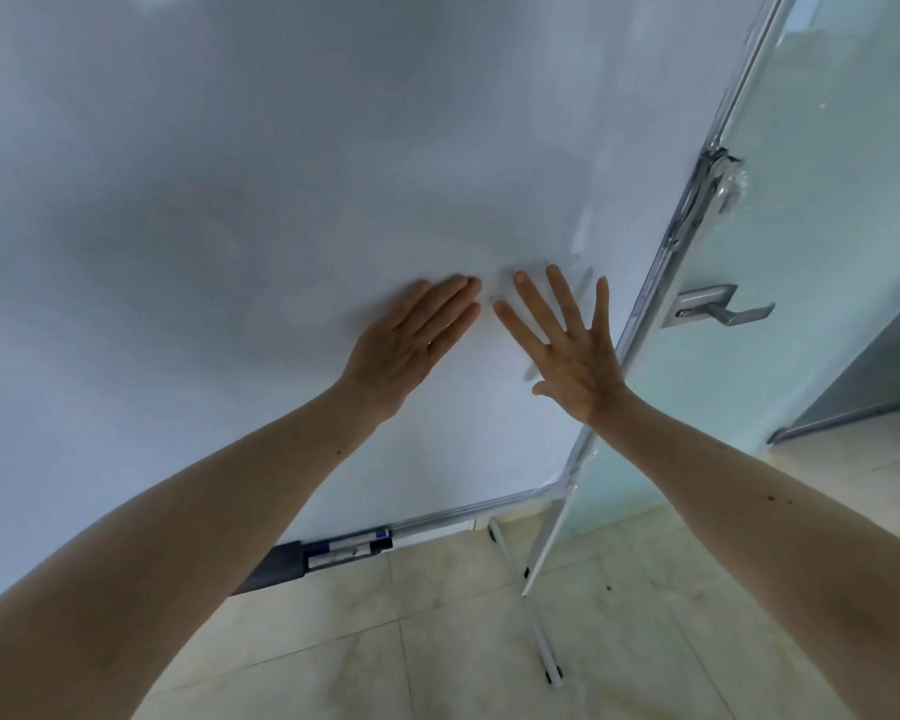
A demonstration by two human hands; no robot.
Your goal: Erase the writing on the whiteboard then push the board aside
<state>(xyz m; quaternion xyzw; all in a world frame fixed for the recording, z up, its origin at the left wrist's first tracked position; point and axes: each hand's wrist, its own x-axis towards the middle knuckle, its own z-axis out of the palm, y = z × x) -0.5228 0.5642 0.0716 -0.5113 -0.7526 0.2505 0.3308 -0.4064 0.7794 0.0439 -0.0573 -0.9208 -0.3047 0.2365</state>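
- The whiteboard (281, 174) fills most of the view and shows no writing, only faint grey smears, so the erasing looks done
- The left hand (406, 345) lies flat on the board near its right edge, fingers together, holding nothing
- The right hand (567, 350) is beside it, fingers spread, palm to the board, also empty
- An eraser (271, 566) and a marker (349, 550) rest in the tray along the bottom edge
- What seems left is the push aside; the board's stand (536, 605) is on the floor tiles next to a glass door (827, 252)

We see left hand (411, 337) flat on board (281, 174) | right hand (567, 345) spread beside it | board's surface blank
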